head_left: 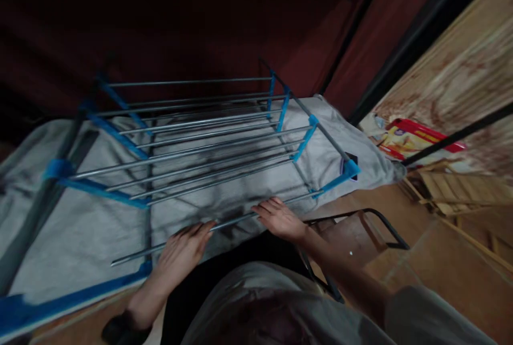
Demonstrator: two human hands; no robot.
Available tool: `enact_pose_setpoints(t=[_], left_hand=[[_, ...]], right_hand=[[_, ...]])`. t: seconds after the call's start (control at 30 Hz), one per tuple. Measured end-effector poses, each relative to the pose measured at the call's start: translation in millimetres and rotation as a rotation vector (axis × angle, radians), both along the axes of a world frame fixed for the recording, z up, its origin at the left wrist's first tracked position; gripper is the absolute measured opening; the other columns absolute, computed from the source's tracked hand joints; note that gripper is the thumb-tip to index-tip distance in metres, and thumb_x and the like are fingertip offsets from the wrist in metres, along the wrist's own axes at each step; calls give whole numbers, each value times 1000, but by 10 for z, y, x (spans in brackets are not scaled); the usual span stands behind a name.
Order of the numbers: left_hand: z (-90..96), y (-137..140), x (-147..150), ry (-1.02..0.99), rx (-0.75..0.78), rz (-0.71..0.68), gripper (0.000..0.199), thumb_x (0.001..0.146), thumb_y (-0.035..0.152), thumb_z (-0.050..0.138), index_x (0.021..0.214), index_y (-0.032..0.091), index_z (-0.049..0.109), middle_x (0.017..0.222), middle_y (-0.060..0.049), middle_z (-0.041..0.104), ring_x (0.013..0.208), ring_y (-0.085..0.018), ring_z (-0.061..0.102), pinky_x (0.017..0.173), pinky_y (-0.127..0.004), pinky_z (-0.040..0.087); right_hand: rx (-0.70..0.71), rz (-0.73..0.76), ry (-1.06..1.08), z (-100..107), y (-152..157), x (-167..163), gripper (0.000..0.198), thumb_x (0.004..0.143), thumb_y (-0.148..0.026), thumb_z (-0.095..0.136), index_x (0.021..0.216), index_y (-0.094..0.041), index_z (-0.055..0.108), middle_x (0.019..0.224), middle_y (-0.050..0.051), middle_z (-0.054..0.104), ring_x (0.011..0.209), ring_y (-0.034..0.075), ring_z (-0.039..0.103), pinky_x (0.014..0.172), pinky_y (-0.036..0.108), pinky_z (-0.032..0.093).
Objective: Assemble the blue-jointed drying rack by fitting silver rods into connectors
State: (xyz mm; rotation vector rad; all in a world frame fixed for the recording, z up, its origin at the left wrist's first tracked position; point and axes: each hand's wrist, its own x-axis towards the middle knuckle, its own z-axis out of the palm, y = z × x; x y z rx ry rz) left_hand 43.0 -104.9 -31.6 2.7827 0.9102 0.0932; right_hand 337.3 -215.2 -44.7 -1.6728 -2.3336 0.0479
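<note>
Slim, straight grey rod (234, 221), left hand (186, 246) and right hand (280, 219) held it from above, left end jutted free, right end reached a blue bracket (336, 180).

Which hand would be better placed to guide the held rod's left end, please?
Probably the left hand: it holds the rod nearer that end, while the right hand is closer to the opposite end, near a blue bracket.

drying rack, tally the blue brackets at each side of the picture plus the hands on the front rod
Picture-left blue brackets: 4
Picture-right blue brackets: 4
Left hand and right hand on front rod: 2
Total: 10
</note>
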Motion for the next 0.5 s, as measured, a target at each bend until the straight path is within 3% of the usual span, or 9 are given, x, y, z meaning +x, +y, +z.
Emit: enact_pose_setpoints(t=[0.2, 0.3, 0.37, 0.43, 0.5], left_hand=[[240, -253, 187, -86, 85, 59, 33, 99, 18, 47, 127, 18, 65, 116, -11, 72, 103, -25, 67, 93, -39, 52], [317, -442, 94, -233, 205, 92, 32, 98, 18, 51, 128, 18, 63, 124, -12, 67, 110, -25, 62, 97, -40, 47], [293, -648, -54, -321, 251, 119, 26, 97, 17, 54, 121, 19, 65, 118, -10, 69, 105, -23, 61, 93, -37, 47], [179, -866, -254, -403, 246, 236, 12, 96, 19, 58, 103, 19, 68, 98, -7, 71, 91, -20, 62, 85, -34, 47], [2, -1026, -478, -510, 171, 491, 13, 95, 24, 61, 84, 19, 64, 79, -3, 67, 76, -18, 60, 74, -31, 47]], right_hand=[[-13, 90, -21, -2, 87, -183, 39, 97, -9, 46, 133, -19, 59, 105, 8, 67, 94, 20, 60, 90, 36, 45], [-1, 116, -35, -16, 83, -153, 39, 98, -10, 46, 134, -18, 59, 104, 8, 67, 94, 21, 60, 89, 37, 46], [11, 130, -39, -23, 49, -132, 38, 98, -11, 46, 133, -18, 59, 106, 8, 67, 95, 21, 61, 89, 36, 47], [14, 141, -48, -33, 9, -117, 39, 97, -9, 46, 132, -19, 60, 109, 8, 67, 95, 21, 61, 89, 36, 47], [5, 143, -54, -51, -17, -101, 42, 96, -6, 44, 132, -19, 61, 110, 8, 67, 95, 21, 61, 90, 37, 47]])
